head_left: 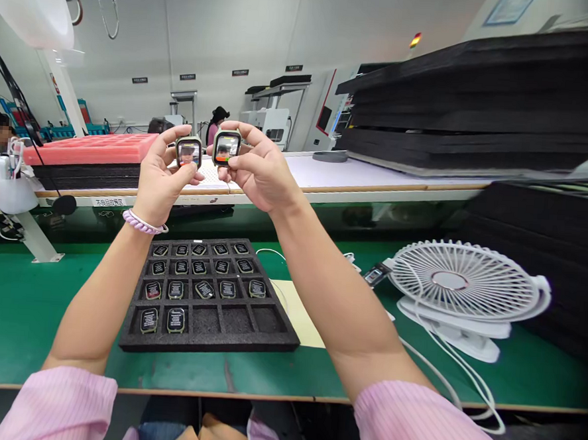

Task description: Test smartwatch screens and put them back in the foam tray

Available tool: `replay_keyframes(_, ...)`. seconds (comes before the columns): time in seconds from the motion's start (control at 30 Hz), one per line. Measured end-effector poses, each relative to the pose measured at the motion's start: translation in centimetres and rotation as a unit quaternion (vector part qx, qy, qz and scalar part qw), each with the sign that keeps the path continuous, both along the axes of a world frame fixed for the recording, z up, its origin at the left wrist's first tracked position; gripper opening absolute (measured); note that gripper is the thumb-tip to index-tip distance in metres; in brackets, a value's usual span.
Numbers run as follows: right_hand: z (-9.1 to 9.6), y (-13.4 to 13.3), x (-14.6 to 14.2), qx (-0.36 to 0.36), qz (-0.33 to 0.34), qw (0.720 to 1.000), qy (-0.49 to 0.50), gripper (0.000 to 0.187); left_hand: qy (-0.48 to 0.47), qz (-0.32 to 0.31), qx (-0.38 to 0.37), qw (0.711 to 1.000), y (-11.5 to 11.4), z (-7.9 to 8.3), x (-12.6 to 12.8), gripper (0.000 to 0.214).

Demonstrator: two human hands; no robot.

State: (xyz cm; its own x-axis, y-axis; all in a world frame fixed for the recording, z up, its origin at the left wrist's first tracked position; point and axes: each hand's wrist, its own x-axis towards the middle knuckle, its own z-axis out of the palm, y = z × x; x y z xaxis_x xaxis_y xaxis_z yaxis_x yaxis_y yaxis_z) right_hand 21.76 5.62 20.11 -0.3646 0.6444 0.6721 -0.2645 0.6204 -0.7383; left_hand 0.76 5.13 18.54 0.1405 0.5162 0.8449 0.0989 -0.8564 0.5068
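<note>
Raised in front of me, my left hand (162, 172) grips a square smartwatch (188, 151) by its edges, thumb at the lower rim of the screen. Beside it, my right hand (260, 168) pinches a second smartwatch (227, 147) with a lit screen, thumb at its lower right. The two watches are close together but apart, screens facing me. Below my arms a black foam tray (207, 343) lies on the green bench. Several similar watches sit in its pockets, and three pockets of the nearest row on the right hold none.
A white fan (449, 280) with loose cables stands at the right. Behind the bench runs a shelf (386, 179) bearing stacked black foam trays (480, 105) and pink foam trays (94, 147). A lamp post (38, 237) rises at the left. Other people sit further back.
</note>
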Motion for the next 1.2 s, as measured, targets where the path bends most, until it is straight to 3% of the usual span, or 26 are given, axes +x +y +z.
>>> replay_keyframes(0.17,-1.0,-0.5,0.1,0.000,0.032,0.999,0.007,0.069,-0.016,-0.005,-0.002,1.000,-0.2,-0.8,0.0,0.059)
replay_keyframes(0.4,-4.1,-0.3,-0.5,-0.031,0.054,0.998,0.023,0.066,-0.032,-0.041,-0.002,0.999,0.3,-3.4,0.1,0.058)
replay_keyframes(0.87,-11.9,-0.3,-1.0,-0.166,0.078,0.981,0.061,0.055,-0.075,-0.038,-0.152,0.985,-2.2,-9.5,0.6,0.052)
replay_keyframes(1.2,-12.7,0.1,-0.8,-0.179,0.081,0.978,0.067,0.053,-0.097,-0.042,-0.193,0.976,-2.2,-10.5,1.2,0.047)
